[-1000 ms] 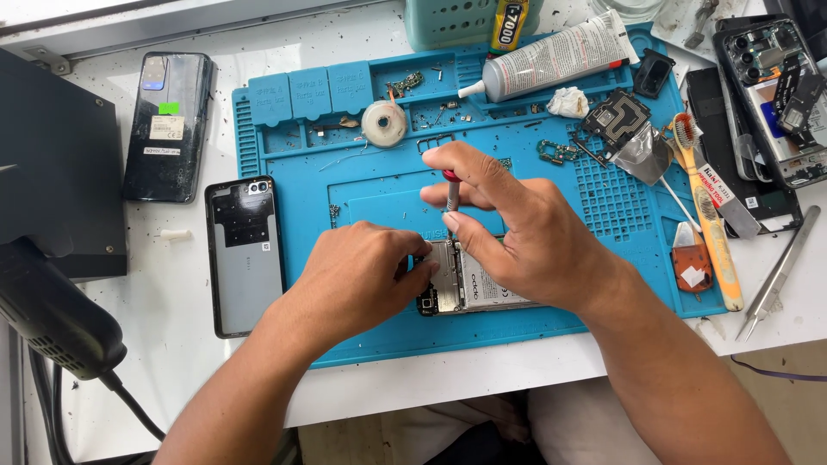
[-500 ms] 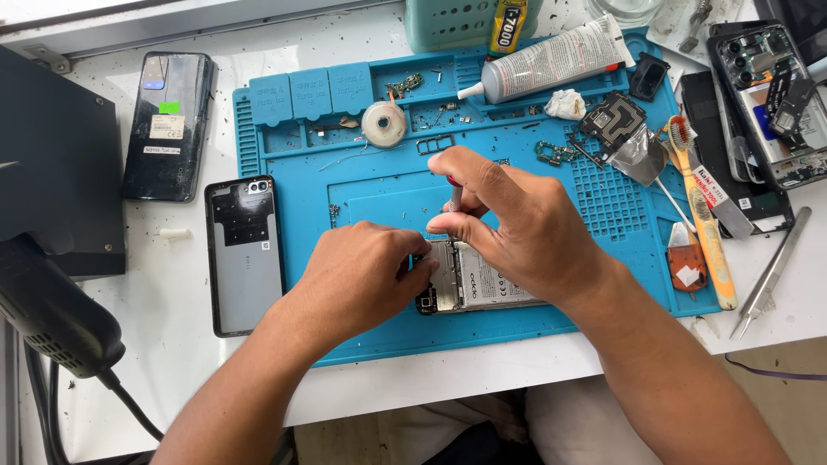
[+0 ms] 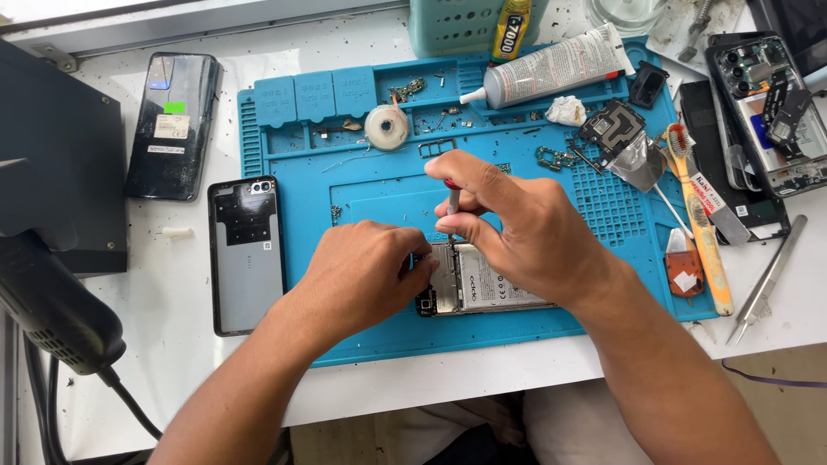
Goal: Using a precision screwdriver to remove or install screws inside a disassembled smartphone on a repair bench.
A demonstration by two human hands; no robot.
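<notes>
Right hand (image 3: 517, 228): fingers pinched shut round a small screwdriver (image 3: 451, 200), which stands nearly upright with its red cap under the forefinger and its tip down on the top end of the opened phone (image 3: 482, 288).
Left hand (image 3: 366, 275): curled over the phone's left end, fingertips pressed against its edge, holding it down; whether it grips anything else I cannot tell.
Opened phone: lies flat, back off, on the near middle of the blue work mat (image 3: 362, 198), between the two hands; its battery label faces up, and the right hand covers part of it.
Phone back cover (image 3: 246, 254): grey, on the white table just left of the mat.
Dark phone (image 3: 170, 125): farther back on the left, well apart from the hands.
Glue tube (image 3: 551, 67): lies slantwise at the mat's far edge, nozzle pointing left.
Tape roll (image 3: 387, 127): small and pale, in the mat's upper tray area.
Toothbrush (image 3: 702, 224): yellow handle, along the mat's right edge.
Tweezers (image 3: 767, 280): metal, on the table right of the mat.
Second opened phone (image 3: 767, 112): far right corner, insides showing.
</notes>
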